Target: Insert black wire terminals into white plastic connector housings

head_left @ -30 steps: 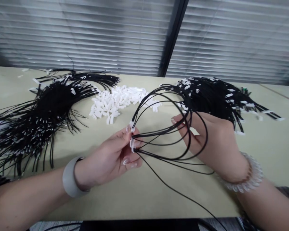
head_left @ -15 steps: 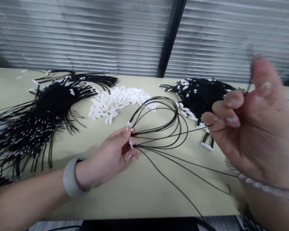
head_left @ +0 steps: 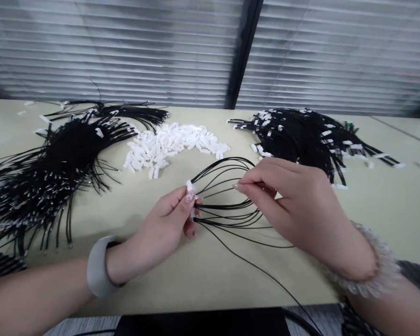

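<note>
My left hand (head_left: 161,228) is closed around white plastic connector housings (head_left: 189,185), gripping them between thumb and fingers. Several black wires (head_left: 227,205) loop out of the housings to the right, and a few loose ends trail down toward the table's front edge. My right hand (head_left: 294,205) pinches a thin black wire (head_left: 219,192) between thumb and forefinger. The wire's free tip points left, close to the housings and just right of my left thumb. My other right fingers curl under the palm and hide part of the loops.
Beyond my hands lies a heap of white connector housings (head_left: 171,142). A big pile of loose black wires (head_left: 63,163) covers the left side. Wired connectors in a black heap (head_left: 297,135) lie at the back right. Window blinds (head_left: 126,56) rise behind the table (head_left: 203,275).
My right hand has come down and left from its raised position, bringing the wire's tip close to the housings. The left hand still grips them in nearly the same place.
</note>
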`<state>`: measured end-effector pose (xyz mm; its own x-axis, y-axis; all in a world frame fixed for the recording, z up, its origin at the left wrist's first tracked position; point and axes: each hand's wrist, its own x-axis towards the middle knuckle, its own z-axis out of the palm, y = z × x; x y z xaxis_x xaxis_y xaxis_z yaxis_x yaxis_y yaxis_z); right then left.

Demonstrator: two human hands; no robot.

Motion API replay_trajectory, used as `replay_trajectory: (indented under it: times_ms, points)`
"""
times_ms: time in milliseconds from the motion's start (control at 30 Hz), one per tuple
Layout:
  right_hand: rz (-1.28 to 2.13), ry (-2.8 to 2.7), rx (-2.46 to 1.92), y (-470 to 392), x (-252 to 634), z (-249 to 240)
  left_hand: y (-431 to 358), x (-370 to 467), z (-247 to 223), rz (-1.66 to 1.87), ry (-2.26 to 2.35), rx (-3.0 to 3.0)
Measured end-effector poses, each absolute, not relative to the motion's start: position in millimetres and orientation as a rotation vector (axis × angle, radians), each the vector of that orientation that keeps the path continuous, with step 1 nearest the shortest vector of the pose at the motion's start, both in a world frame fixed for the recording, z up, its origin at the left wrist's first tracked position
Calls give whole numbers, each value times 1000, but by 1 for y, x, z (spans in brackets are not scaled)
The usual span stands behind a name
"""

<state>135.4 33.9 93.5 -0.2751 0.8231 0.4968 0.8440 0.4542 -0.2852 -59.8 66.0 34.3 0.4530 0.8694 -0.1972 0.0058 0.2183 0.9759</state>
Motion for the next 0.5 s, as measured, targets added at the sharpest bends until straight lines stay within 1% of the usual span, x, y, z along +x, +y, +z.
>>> replay_trajectory:
  times_ms: [500]
  points:
    - [-50, -2128, -1364, 37, 134, 90, 66, -61, 32, 710, 915, 1247]
